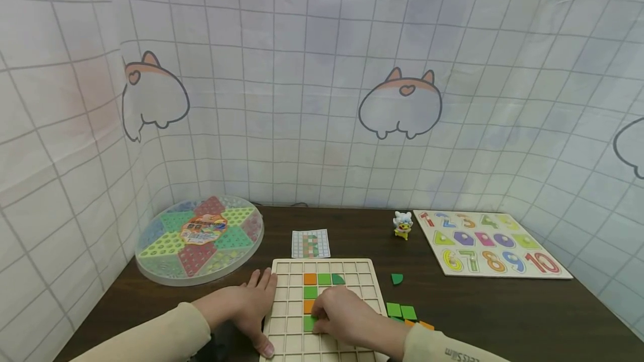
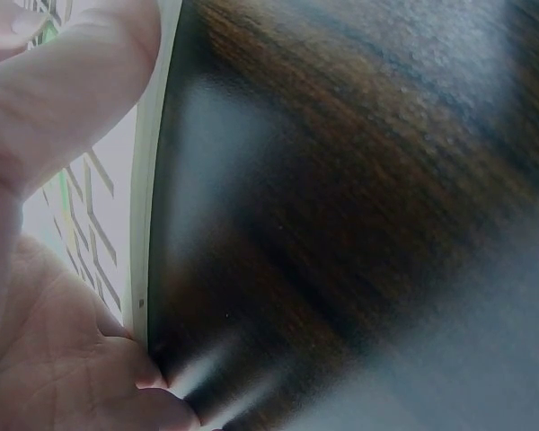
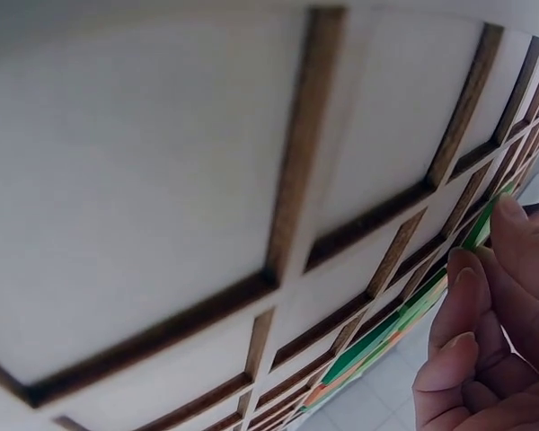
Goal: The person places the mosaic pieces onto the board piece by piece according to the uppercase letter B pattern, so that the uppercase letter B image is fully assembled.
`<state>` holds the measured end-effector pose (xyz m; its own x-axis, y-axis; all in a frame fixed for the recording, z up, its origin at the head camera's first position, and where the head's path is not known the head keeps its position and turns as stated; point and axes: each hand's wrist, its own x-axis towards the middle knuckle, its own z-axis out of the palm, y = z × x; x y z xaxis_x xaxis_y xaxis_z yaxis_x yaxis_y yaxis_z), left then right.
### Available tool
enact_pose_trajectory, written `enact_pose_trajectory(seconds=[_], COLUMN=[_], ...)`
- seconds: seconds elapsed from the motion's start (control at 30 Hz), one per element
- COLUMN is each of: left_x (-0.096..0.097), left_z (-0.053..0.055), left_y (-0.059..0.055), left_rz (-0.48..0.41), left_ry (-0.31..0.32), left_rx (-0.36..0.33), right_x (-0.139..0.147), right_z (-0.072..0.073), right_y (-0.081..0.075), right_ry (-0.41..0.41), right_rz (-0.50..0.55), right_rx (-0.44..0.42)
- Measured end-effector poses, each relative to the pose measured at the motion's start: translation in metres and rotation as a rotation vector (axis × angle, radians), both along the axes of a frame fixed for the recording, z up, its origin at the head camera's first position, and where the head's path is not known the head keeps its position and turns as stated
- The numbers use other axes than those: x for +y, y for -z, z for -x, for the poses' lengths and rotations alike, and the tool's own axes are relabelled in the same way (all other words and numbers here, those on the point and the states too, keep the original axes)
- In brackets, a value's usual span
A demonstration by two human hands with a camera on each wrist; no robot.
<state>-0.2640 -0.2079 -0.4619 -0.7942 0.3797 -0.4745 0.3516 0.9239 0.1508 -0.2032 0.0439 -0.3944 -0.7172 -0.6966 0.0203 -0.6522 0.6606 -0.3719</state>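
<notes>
A wooden grid board (image 1: 292, 345) lies on the dark table. My left hand (image 1: 253, 301) rests spread along its left edge, the thumb on the board's face and the other fingers beside the rim. Over the board's middle, my right hand (image 1: 344, 314) pinches a green square tile (image 1: 309, 324) at a cell in the lower part of a column. In the right wrist view the thumb and forefinger meet at the green tile (image 3: 478, 224). Above it in that column sit an orange tile (image 1: 308, 306), a green tile (image 1: 310, 293) and another orange tile (image 1: 310, 279). A green tile (image 1: 324, 279) and dark green quarter-round (image 1: 337, 279) continue the top row.
Loose green tiles (image 1: 401, 311) and orange tiles (image 1: 426, 325) lie right of the board, with a dark green quarter-round (image 1: 397, 279) farther back. Behind the board is a pattern card (image 1: 310, 243). A Chinese checkers set (image 1: 201, 239), small figurine (image 1: 402, 224) and number puzzle (image 1: 493, 243) stand around.
</notes>
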Motion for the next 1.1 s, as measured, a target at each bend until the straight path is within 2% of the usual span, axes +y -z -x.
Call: enact_pose_trajectory(seconds=[0.2,0.37,0.5,0.67,0.77,0.87,1.1], left_x=[0.0,-0.002,-0.005,-0.008,-0.008,-0.007,-0.003], left_z=[-0.001,0.002,0.008,0.014,0.015,0.013,0.003], left_y=[0.0,0.005,0.013,0.021,0.022,0.02,0.005], left_rz=[-0.004,-0.017,-0.03,-0.042,-0.047,-0.049,-0.039], left_ry=[0.005,0.008,0.01,0.005,0.004,0.004,0.005], left_rx=[0.003,-0.003,-0.019,-0.028,-0.025,-0.022,-0.017], right_x=[-0.001,-0.001,0.002,0.013,0.027,0.046,0.105], right_z=[-0.002,-0.002,-0.001,0.002,0.003,0.006,0.015], right_y=[0.0,-0.001,-0.004,-0.011,-0.014,-0.018,-0.021], right_ry=[-0.012,-0.033,-0.06,-0.1,-0.096,-0.056,0.04], right_rz=[-0.018,-0.031,-0.04,0.011,0.064,0.103,0.141], right_rx=[0.038,0.049,0.02,-0.018,-0.044,-0.09,-0.154])
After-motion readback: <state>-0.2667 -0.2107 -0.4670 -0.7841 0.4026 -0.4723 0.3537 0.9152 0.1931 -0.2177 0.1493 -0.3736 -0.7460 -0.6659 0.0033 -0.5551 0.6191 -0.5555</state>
